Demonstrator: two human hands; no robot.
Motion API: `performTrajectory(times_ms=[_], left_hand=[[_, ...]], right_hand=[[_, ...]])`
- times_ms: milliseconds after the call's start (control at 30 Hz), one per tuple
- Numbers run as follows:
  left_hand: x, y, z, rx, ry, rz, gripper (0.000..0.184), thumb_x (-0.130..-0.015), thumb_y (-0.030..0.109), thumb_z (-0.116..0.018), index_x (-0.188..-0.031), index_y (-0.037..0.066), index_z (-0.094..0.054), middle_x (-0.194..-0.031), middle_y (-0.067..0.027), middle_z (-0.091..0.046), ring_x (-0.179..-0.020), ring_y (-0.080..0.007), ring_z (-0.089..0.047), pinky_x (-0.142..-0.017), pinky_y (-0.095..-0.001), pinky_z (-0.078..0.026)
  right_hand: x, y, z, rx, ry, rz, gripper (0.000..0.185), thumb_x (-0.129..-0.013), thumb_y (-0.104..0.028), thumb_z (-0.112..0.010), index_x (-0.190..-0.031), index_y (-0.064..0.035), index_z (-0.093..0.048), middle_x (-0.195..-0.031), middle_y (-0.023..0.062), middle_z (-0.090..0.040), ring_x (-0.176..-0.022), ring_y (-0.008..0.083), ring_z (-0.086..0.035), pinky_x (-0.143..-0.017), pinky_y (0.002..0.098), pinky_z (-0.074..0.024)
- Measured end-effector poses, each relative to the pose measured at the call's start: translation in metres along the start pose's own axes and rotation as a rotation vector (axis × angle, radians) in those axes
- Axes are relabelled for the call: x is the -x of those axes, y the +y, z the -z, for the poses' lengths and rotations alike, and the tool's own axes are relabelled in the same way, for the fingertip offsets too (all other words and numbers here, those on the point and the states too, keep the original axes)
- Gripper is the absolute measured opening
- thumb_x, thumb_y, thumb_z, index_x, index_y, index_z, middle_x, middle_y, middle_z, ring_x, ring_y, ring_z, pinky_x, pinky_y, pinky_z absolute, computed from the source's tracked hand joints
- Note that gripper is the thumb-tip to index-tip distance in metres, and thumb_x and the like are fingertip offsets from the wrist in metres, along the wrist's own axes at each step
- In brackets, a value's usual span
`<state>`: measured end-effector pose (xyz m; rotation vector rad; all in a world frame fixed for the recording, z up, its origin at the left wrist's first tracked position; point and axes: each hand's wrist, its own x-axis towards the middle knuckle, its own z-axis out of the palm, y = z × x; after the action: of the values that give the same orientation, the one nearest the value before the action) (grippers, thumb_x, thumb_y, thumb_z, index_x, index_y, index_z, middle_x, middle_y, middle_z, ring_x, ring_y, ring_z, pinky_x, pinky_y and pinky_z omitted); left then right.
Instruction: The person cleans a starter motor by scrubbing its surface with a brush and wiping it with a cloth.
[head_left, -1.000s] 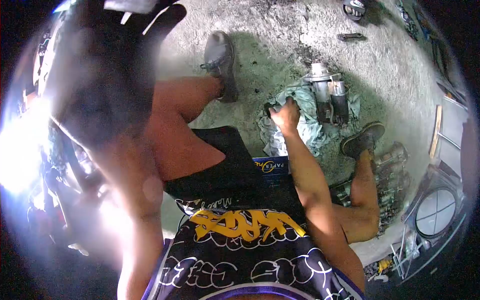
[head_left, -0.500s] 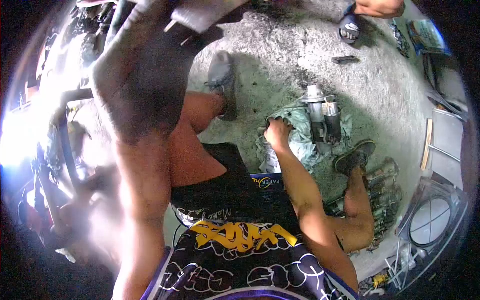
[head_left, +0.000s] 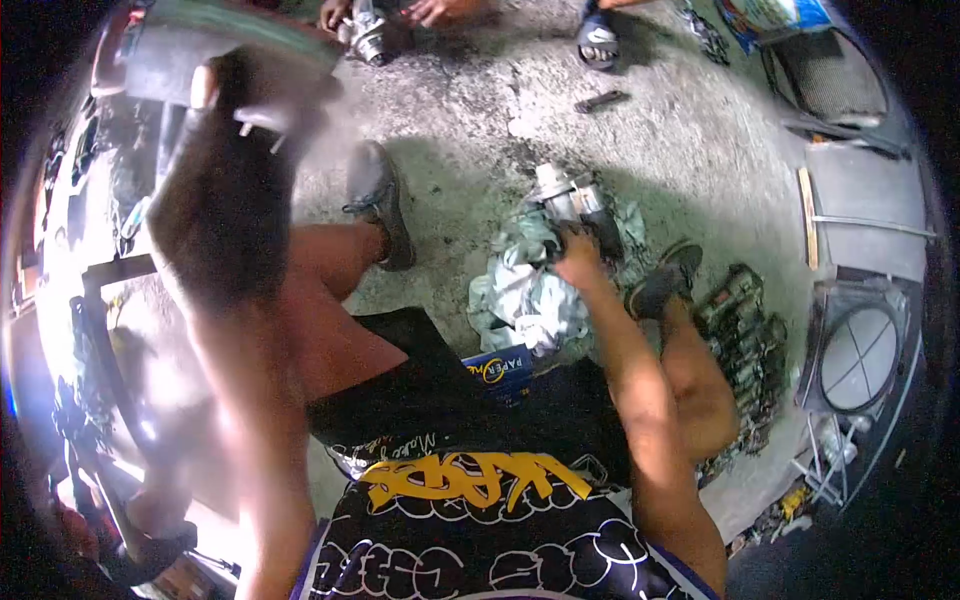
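My right hand (head_left: 580,255) is closed at the lower end of a starter motor (head_left: 570,205), a metal part with two cylinders. The motor leans over on a pale, crumpled plastic wrapping (head_left: 525,290) on the floor. My left hand (head_left: 225,185) is raised close to the camera, dark and blurred, its thumb bent up at the top. Its fingers seem curled round a flat, greyish thing (head_left: 285,95), too smeared by motion to name.
Another person's hand (head_left: 430,10) is beside a second metal part (head_left: 368,35) at the top. A sandalled foot (head_left: 598,45) and a small dark piece (head_left: 600,101) are beyond the motor. Several greasy parts (head_left: 745,350) lie right; a blue box (head_left: 500,368) is near my lap.
My right hand has moved from the wrapping onto the starter motor, which has gone from upright to leaning. My left hand has shifted left in view. Another person's hands and a metal part now show.
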<state>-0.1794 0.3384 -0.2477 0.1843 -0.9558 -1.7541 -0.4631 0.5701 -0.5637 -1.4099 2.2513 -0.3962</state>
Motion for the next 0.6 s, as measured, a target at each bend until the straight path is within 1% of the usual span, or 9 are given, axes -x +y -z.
performTrajectory(times_ms=[33,100,167,233,267,367,467,567,600], left_hand=[[0.003,0.000,-0.002,-0.023,-0.013,0.003,0.041,-0.087,0.000,-0.052,-0.126,-0.012,-0.042,-0.121,-0.0165,-0.053,-0.110,-0.0292,-0.053,-0.095,-0.0452,-0.045],[0.004,0.004,-0.004,-0.075,-0.044,-0.013,0.041,-0.087,0.000,-0.054,-0.124,-0.013,-0.043,-0.118,-0.0159,-0.055,-0.109,-0.0273,-0.055,-0.095,-0.0429,-0.045],[0.000,0.010,-0.005,-0.395,-0.062,-0.017,0.043,-0.086,0.001,-0.057,-0.123,-0.013,-0.044,-0.113,-0.0145,-0.058,-0.106,-0.0236,-0.057,-0.094,-0.0381,-0.047],[-0.003,0.017,-0.006,-0.776,-0.025,-0.028,0.044,-0.085,0.003,-0.059,-0.123,-0.014,-0.044,-0.109,-0.0137,-0.060,-0.103,-0.0214,-0.058,-0.093,-0.0352,-0.047],[-0.002,0.014,-0.003,-0.742,0.005,-0.035,0.044,-0.085,0.003,-0.059,-0.123,-0.014,-0.044,-0.109,-0.0140,-0.060,-0.103,-0.0219,-0.058,-0.093,-0.0358,-0.047],[-0.002,0.008,0.001,-0.660,0.061,-0.040,0.043,-0.086,0.003,-0.057,-0.123,-0.014,-0.043,-0.109,-0.0148,-0.059,-0.104,-0.0236,-0.057,-0.093,-0.0376,-0.046],[0.002,0.001,0.003,-0.612,0.094,-0.017,0.043,-0.086,0.004,-0.056,-0.123,-0.014,-0.043,-0.109,-0.0157,-0.059,-0.104,-0.0253,-0.056,-0.094,-0.0394,-0.045],[0.005,-0.001,0.001,-0.584,0.111,0.004,0.042,-0.087,0.005,-0.054,-0.123,-0.014,-0.043,-0.109,-0.0166,-0.058,-0.105,-0.0269,-0.056,-0.094,-0.0412,-0.045],[0.005,-0.002,0.001,-0.574,0.120,0.009,0.042,-0.087,0.005,-0.054,-0.123,-0.014,-0.043,-0.109,-0.0169,-0.058,-0.105,-0.0275,-0.056,-0.094,-0.0419,-0.044]], right_hand=[[0.012,0.010,-0.019,0.122,0.145,0.101,0.056,-0.072,-0.029,-0.069,-0.122,-0.0127,-0.052,-0.119,0.0223,-0.053,-0.107,0.0386,-0.052,-0.088,0.0463,-0.0452],[0.052,-0.026,-0.032,0.144,-0.041,-0.060,0.057,-0.074,-0.027,-0.067,-0.126,-0.0131,-0.049,-0.124,0.0208,-0.049,-0.112,0.0385,-0.049,-0.089,0.0462,-0.0446],[0.076,-0.023,-0.070,0.019,-0.169,0.267,0.051,-0.076,-0.022,-0.064,-0.124,-0.0119,-0.050,-0.123,0.0207,-0.049,-0.111,0.0388,-0.049,-0.088,0.0461,-0.0452],[0.101,-0.021,-0.084,0.299,-0.218,0.365,0.041,-0.081,-0.014,-0.051,-0.122,-0.0055,-0.052,-0.118,0.0181,-0.054,-0.107,0.0320,-0.054,-0.093,0.0402,-0.0430],[0.102,-0.019,-0.087,0.241,-0.463,0.183,0.032,-0.085,-0.017,-0.048,-0.113,-0.0058,-0.060,-0.107,0.0164,-0.062,-0.101,0.0313,-0.059,-0.089,0.0390,-0.0468],[0.113,-0.004,-0.079,0.316,-0.597,0.084,0.028,-0.084,-0.027,-0.054,-0.097,-0.0060,-0.067,-0.094,0.0156,-0.066,-0.090,0.0317,-0.063,-0.082,0.0404,-0.0501],[0.115,-0.007,-0.049,0.366,-0.583,-0.137,0.030,-0.079,-0.035,-0.056,-0.079,-0.0069,-0.067,-0.077,0.0159,-0.065,-0.077,0.0359,-0.064,-0.076,0.0443,-0.0506],[0.100,-0.043,-0.046,0.171,-0.138,-0.127,0.027,-0.076,-0.031,-0.064,-0.078,-0.0047,-0.065,-0.086,0.0193,-0.065,-0.085,0.0338,-0.065,-0.075,0.0439,-0.0525],[0.096,-0.050,-0.053,0.188,-0.155,-0.177,0.026,-0.075,-0.030,-0.065,-0.080,-0.0047,-0.066,-0.087,0.0194,-0.065,-0.086,0.0341,-0.065,-0.075,0.0441,-0.0526]])
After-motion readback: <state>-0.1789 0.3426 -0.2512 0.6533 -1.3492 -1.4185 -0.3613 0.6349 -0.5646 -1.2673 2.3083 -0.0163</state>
